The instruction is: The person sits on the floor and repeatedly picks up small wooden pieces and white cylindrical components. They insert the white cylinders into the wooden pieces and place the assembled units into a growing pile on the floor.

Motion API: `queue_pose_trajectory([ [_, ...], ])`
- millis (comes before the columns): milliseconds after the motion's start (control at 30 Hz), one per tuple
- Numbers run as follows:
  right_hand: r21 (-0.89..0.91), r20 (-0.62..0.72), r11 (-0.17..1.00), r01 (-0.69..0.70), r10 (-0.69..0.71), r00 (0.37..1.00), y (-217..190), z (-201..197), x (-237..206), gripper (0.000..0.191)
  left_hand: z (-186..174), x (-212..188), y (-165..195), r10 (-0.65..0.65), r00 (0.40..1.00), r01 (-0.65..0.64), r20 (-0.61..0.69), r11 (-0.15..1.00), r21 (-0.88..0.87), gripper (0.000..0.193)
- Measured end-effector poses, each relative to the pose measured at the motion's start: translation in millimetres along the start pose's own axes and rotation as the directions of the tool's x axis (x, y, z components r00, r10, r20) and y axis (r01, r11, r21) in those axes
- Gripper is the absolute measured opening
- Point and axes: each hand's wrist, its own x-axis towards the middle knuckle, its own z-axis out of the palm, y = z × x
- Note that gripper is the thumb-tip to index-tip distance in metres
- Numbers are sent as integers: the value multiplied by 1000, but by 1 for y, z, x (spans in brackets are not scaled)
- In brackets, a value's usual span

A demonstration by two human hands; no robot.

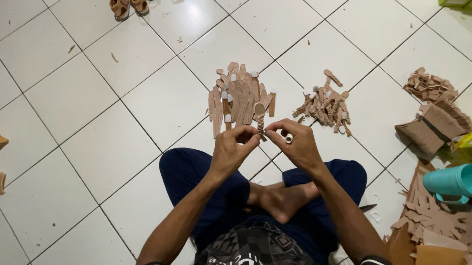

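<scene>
Strap [260,119] — pinched between both hands [266,143]

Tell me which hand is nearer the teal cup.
Right. The right hand is in the middle of the view, well left of the teal cup; the left hand is farther left still.

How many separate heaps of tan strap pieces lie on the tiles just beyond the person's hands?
2: a pile of flat strips beyond the left hand, and a pile of braided pieces beyond the right hand. More stacks sit far right.
</scene>
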Motion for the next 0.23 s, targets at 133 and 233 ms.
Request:
queue_pose_trajectory([
  [133,-27,127,999,-27,30,991,12,4,5,21,4,-2,-4,113,992,-107,-63,989,104,20],
  [233,207,251,944,-255,201,947,27,14,4,23,10,-5,-5,255,957,-217,-142,947,239,18],
])
